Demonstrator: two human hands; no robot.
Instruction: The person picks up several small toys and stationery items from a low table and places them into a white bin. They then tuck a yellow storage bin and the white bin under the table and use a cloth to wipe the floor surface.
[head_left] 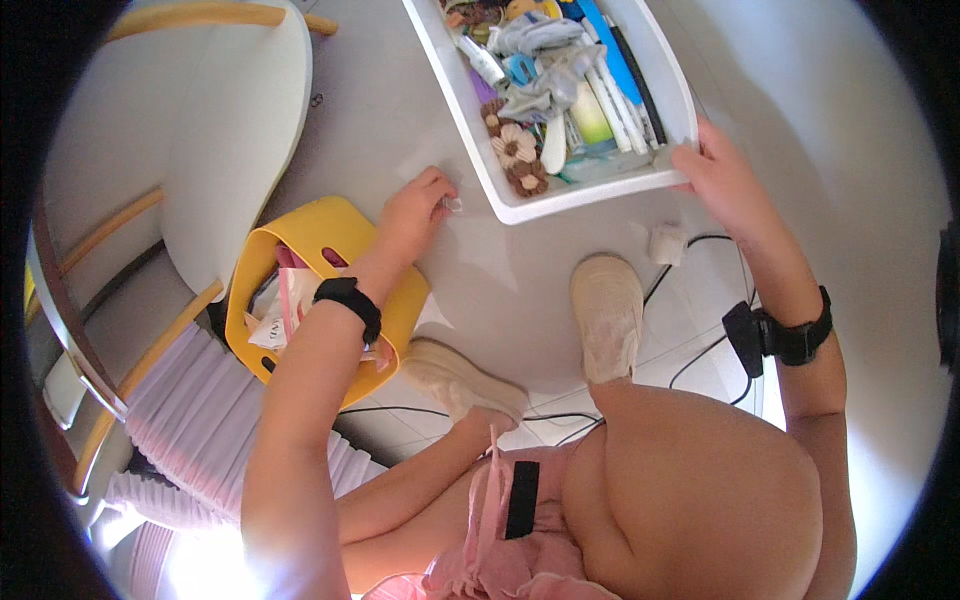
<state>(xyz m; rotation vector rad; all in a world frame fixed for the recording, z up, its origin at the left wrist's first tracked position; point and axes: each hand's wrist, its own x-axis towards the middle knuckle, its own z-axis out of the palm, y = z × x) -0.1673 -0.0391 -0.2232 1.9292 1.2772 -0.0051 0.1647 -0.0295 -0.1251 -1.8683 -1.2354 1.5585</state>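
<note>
My right hand (717, 178) grips the near right corner of a white plastic bin (590, 198), its fingers closed over the wall. Inside lie a brown-and-cream crocheted flower piece (514, 146), a crumpled grey cloth (545, 95), several white pens (612, 108), a long blue strip (612, 50) and a green-and-white packet (590, 115). To the left of the bin, my left hand (412, 218) has its fingers pinched on a small whitish, see-through piece (453, 204), too small to name. That hand is above the floor, just beyond a yellow basket (400, 325).
The yellow basket holds a pink-and-white packet (290, 300) and other things. A white chair (235, 140) with wooden legs stands at the left, above pleated lilac fabric (215, 400). Near my shoes (606, 310), a white plug block (667, 244) and black cables (712, 345) lie on the floor.
</note>
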